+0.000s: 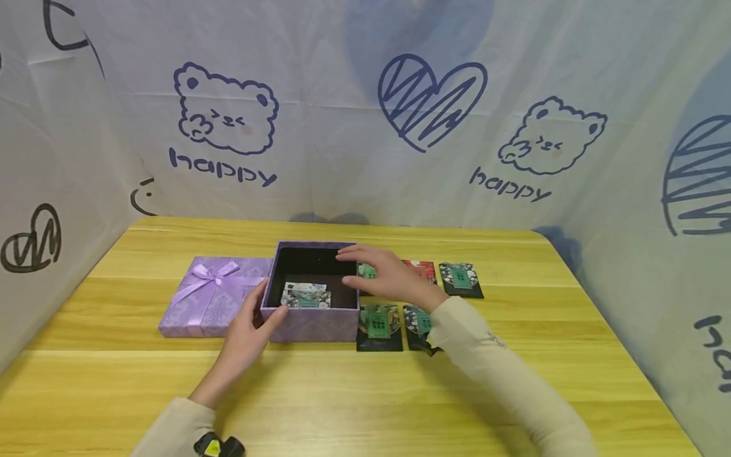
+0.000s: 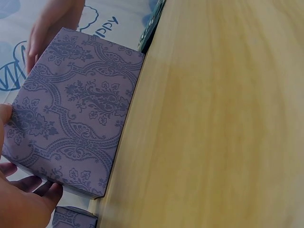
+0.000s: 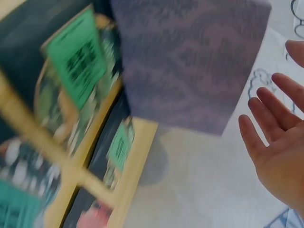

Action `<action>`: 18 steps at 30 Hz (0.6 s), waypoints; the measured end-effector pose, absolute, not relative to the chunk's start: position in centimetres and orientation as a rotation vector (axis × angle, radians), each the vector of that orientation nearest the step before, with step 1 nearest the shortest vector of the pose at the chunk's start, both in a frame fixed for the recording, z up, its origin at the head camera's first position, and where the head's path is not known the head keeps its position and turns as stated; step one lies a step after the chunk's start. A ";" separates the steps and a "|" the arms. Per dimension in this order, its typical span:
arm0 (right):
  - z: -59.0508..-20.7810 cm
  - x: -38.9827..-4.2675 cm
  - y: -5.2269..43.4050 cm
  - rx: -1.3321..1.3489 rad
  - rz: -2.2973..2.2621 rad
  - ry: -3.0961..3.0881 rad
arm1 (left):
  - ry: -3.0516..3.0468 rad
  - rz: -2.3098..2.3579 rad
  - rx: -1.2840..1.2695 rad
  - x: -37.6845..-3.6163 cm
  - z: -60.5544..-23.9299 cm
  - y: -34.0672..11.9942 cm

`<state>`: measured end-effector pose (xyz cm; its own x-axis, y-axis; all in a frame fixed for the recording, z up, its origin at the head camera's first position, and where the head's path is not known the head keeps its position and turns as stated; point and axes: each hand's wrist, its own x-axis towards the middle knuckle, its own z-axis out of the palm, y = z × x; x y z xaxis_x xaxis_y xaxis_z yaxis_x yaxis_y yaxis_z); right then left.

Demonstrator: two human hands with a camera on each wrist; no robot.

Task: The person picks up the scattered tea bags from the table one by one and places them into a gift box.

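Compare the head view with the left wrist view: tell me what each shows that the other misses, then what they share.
Only the head view shows the inside of the open purple patterned cardboard box, where a pale printed packet lies, the purple lid with a satin bow beside it, and the dark packets with green labels on the yellow wooden table. Only the left wrist view shows the damask print on the box's outer wall close up. Both show the box, the table, the left hand at the box's corner and the right hand beyond it.
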<state>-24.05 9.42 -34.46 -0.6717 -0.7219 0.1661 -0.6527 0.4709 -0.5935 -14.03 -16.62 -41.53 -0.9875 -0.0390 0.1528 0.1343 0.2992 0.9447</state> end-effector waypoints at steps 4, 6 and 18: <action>-34.7 -24.3 11.5 -1.129 -0.994 2.637 | -2.404 -1.783 -0.095 -14.1 -41.5 -16.6; -35.0 -24.4 12.5 -1.112 -0.996 2.649 | -2.406 -1.785 -0.094 -14.1 -41.5 -16.6; -37.1 -26.5 18.8 -0.883 -0.885 2.719 | -2.419 -1.789 -0.079 -14.1 -41.5 -16.6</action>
